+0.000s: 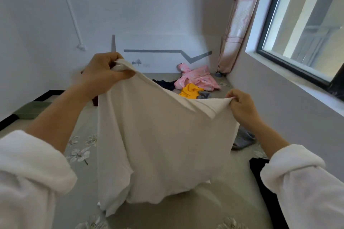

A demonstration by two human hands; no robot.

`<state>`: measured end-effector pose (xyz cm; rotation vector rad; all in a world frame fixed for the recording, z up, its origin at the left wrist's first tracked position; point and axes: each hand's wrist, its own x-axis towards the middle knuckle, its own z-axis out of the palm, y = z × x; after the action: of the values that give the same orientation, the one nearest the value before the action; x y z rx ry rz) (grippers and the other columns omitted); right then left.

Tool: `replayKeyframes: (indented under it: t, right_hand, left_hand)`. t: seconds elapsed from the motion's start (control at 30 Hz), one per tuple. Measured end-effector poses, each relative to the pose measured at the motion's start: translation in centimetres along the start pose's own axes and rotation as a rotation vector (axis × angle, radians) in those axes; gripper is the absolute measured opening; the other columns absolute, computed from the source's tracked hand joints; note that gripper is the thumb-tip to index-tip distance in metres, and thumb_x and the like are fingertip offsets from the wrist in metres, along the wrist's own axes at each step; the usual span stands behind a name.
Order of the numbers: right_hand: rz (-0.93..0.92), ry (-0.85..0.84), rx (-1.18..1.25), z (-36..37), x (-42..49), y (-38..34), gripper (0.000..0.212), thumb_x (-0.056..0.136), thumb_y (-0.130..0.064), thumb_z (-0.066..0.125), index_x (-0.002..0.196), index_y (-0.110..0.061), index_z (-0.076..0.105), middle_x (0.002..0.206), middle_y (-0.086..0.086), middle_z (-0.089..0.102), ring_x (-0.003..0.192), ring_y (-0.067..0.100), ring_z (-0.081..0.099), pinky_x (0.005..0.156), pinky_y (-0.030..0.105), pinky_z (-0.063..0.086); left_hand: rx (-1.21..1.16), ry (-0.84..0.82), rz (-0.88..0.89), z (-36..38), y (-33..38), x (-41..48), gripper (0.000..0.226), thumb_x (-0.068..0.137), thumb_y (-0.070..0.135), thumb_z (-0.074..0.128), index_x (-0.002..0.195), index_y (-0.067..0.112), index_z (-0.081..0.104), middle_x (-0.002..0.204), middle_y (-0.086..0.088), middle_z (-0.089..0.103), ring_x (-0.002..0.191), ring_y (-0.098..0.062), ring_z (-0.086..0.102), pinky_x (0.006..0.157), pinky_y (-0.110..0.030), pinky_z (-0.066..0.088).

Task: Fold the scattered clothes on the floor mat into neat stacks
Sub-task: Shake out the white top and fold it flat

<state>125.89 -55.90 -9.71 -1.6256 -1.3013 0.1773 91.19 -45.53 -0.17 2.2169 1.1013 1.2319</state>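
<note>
Mid-frame, left hand (104, 72) and right hand (242, 106) pinch the white garment's (160, 145) top edge, cloth hanging below the fingers.

A pink checked curtain (240, 14) hangs in the far right corner beside a dark-framed window (301, 33). A white pipe (71, 11) runs down the left wall (28, 42); a green pad (30, 110) lies at its foot.
</note>
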Motion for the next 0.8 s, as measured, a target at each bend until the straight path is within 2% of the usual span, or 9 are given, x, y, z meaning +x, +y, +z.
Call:
replayKeyframes:
  t: [0.1, 0.23, 0.3, 0.43, 0.5, 0.53, 0.63, 0.7, 0.8]
  right_hand:
    - [0.145, -0.222, 0.11, 1.1, -0.9, 0.9, 0.009, 0.071, -0.016, 0.048, 0.065, -0.01, 0.044, 0.066, 0.001, 0.041, 0.064, 0.016, 0.037, 0.057, 0.026, 0.031]
    - [0.069, -0.417, -0.173, 2.1, -1.8, 1.7, 0.047, 0.066, -0.045, 0.077, 0.062, -0.017, 0.038, 0.06, -0.004, 0.038, 0.054, 0.01, 0.035, 0.052, 0.028, 0.026]
    - [-0.024, -0.33, -0.246, 3.2, -2.1, 2.1, 0.048, 0.076, -0.04, 0.073, 0.057, -0.019, 0.035, 0.054, -0.005, 0.037, 0.05, 0.009, 0.032, 0.05, 0.028, 0.023]
    - [0.039, -0.25, 0.042, 4.4, -2.0, 2.2, 0.042, 0.091, -0.019, 0.059, 0.052, -0.03, 0.049, 0.048, -0.014, 0.045, 0.046, 0.001, 0.04, 0.052, 0.024, 0.029]
    - [0.064, -0.265, 0.111, 4.8, -2.3, 1.9, 0.028, 0.093, -0.009, 0.054, 0.087, -0.036, 0.06, 0.072, -0.009, 0.059, 0.065, 0.007, 0.054, 0.059, 0.029, 0.042]
    - [0.052, -0.285, 0.102, 5.1, -2.4, 2.0, 0.036, 0.093, -0.003, 0.049, 0.109, -0.035, 0.057, 0.086, -0.002, 0.059, 0.076, 0.016, 0.057, 0.067, 0.029, 0.045]
    - [-0.174, -0.415, -0.145, 5.5, -2.9, 1.7, 0.069, 0.088, 0.008, 0.038, 0.132, -0.045, 0.041, 0.106, -0.001, 0.042, 0.091, 0.018, 0.049, 0.079, 0.019, 0.04]
    - [-0.338, -0.509, -0.358, 5.7, -3.1, 1.1, 0.068, 0.089, 0.006, 0.043, 0.129, -0.049, 0.043, 0.112, -0.007, 0.033, 0.089, 0.017, 0.05, 0.076, 0.025, 0.044]
    - [-0.473, -0.51, -0.515, 5.4, -3.2, 0.7, 0.05, 0.087, 0.002, 0.055, 0.118, -0.037, 0.053, 0.12, -0.004, 0.031, 0.088, 0.021, 0.051, 0.072, 0.033, 0.048]
  left_hand:
    - [0.014, 0.001, -0.038, 1.0, -1.6, -0.6, 0.018, 0.079, 0.019, 0.076, 0.082, 0.007, 0.064, 0.069, 0.0, 0.058, 0.056, 0.001, 0.049, 0.054, -0.013, 0.039]
    - [-0.027, 0.012, -0.092, 1.6, -3.2, -0.8, 0.02, 0.077, 0.02, 0.077, 0.083, 0.006, 0.064, 0.071, -0.001, 0.06, 0.053, 0.004, 0.049, 0.048, -0.007, 0.037]
    - [-0.053, 0.008, -0.095, 1.9, -3.5, -0.7, 0.017, 0.077, 0.02, 0.078, 0.079, 0.01, 0.064, 0.067, 0.004, 0.058, 0.052, 0.005, 0.048, 0.048, -0.006, 0.037]
    - [-0.099, -0.018, -0.079, 2.6, -3.7, -0.5, 0.017, 0.077, 0.019, 0.078, 0.073, 0.017, 0.062, 0.062, 0.011, 0.055, 0.052, 0.006, 0.048, 0.049, -0.005, 0.036]
    - [-0.115, -0.032, -0.085, 2.7, -4.1, -0.3, 0.018, 0.077, 0.019, 0.078, 0.072, 0.017, 0.061, 0.058, 0.015, 0.053, 0.051, 0.005, 0.046, 0.048, -0.005, 0.035]
    - [-0.117, -0.038, -0.089, 2.7, -4.4, -0.2, 0.019, 0.077, 0.019, 0.078, 0.072, 0.016, 0.06, 0.057, 0.016, 0.052, 0.05, 0.005, 0.045, 0.048, -0.005, 0.034]
    - [-0.081, -0.044, -0.099, 2.6, -5.0, 0.1, 0.021, 0.078, 0.021, 0.077, 0.073, 0.012, 0.059, 0.06, 0.01, 0.051, 0.049, 0.004, 0.043, 0.047, -0.005, 0.033]
    - [-0.057, -0.035, -0.112, 2.4, -5.5, 0.2, 0.019, 0.078, 0.021, 0.077, 0.072, 0.016, 0.06, 0.062, 0.009, 0.052, 0.049, 0.004, 0.045, 0.046, -0.005, 0.034]
    - [-0.044, -0.025, -0.151, 1.7, -6.7, 0.1, 0.018, 0.078, 0.024, 0.077, 0.07, 0.026, 0.061, 0.065, 0.01, 0.057, 0.056, 0.003, 0.052, 0.052, -0.009, 0.04]
